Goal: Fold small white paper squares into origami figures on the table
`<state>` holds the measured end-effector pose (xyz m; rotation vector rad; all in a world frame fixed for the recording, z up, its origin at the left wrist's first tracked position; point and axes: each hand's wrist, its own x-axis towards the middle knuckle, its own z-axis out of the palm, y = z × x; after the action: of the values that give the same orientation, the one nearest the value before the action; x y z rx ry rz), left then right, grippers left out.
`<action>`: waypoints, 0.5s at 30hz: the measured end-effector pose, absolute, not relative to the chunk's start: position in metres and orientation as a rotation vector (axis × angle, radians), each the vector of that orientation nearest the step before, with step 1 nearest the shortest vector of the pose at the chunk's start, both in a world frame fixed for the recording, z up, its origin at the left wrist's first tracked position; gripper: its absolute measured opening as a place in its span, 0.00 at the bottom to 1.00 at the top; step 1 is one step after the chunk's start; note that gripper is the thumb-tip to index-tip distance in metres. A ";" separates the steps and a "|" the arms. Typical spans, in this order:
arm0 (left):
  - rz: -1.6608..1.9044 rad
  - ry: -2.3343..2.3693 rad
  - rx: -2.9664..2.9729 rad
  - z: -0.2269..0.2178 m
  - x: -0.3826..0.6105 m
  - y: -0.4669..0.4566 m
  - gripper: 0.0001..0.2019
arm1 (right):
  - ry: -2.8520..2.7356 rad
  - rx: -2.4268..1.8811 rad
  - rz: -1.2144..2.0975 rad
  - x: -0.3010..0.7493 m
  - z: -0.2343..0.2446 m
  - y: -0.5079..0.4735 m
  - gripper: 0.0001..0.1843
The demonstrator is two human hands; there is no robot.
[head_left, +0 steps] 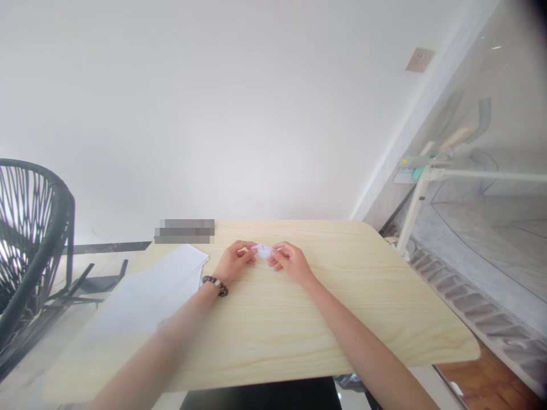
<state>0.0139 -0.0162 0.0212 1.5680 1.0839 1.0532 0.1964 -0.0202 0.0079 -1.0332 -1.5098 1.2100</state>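
A small folded piece of white paper (264,250) lies on the light wooden table (342,319), near its far middle. My left hand (234,261) pinches the paper's left side with curled fingers; a dark bead bracelet (216,284) is on that wrist. My right hand (288,262) pinches the paper's right side, fingers bent. Both hands rest low on the tabletop, touching the paper from either side.
A stack of white paper sheets (149,290) lies on the table's left part. A black woven chair (29,239) stands at the left beyond the table. A white wall rises behind. A white stand (416,210) and a glass pane are at the right.
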 end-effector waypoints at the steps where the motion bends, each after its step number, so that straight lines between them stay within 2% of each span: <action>1: 1.035 1.092 1.566 0.021 0.014 -0.017 0.18 | -1.494 -1.026 1.223 0.196 0.008 -0.020 0.16; 7: 0.982 0.991 1.528 0.024 0.017 -0.022 0.20 | -1.449 -1.007 1.251 0.197 0.009 -0.020 0.16; 15: 0.963 0.978 1.500 0.022 0.015 -0.018 0.16 | -1.480 -0.991 1.266 0.198 0.008 -0.020 0.14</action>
<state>0.0151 -0.0184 0.0219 1.5003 0.9783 0.9633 0.1977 -0.0195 0.0079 -0.9913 -1.4804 1.2662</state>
